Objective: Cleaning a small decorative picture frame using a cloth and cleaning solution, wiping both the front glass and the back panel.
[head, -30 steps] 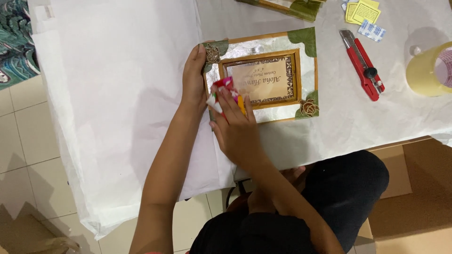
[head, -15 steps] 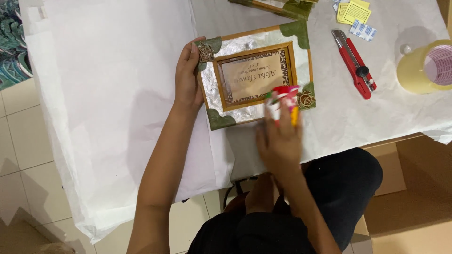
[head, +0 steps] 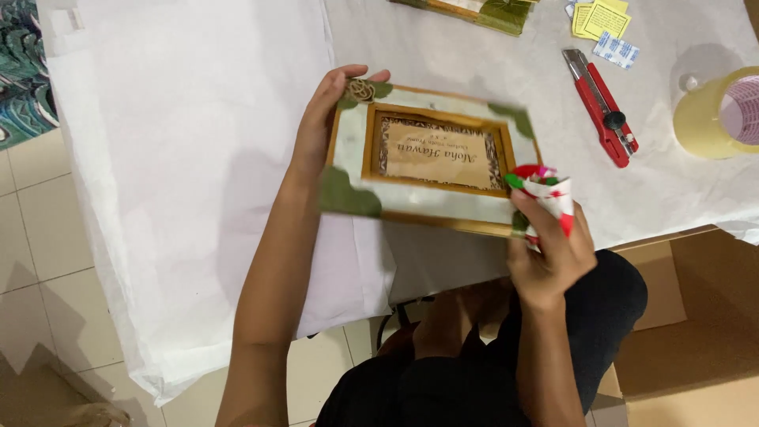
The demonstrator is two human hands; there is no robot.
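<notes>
Your left hand [head: 320,126] grips the far-left corner of the picture frame [head: 431,158], lifted above the white paper [head: 190,158]. Your right hand [head: 549,253] pinches its near-right corner, fingers closed around a small red-and-white packet [head: 549,194].

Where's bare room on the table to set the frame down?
The widest free patch is the white paper left of the left hand. A smaller one lies between the frame and the red utility knife. The far right is crowded: tape roll, yellow notes.
</notes>
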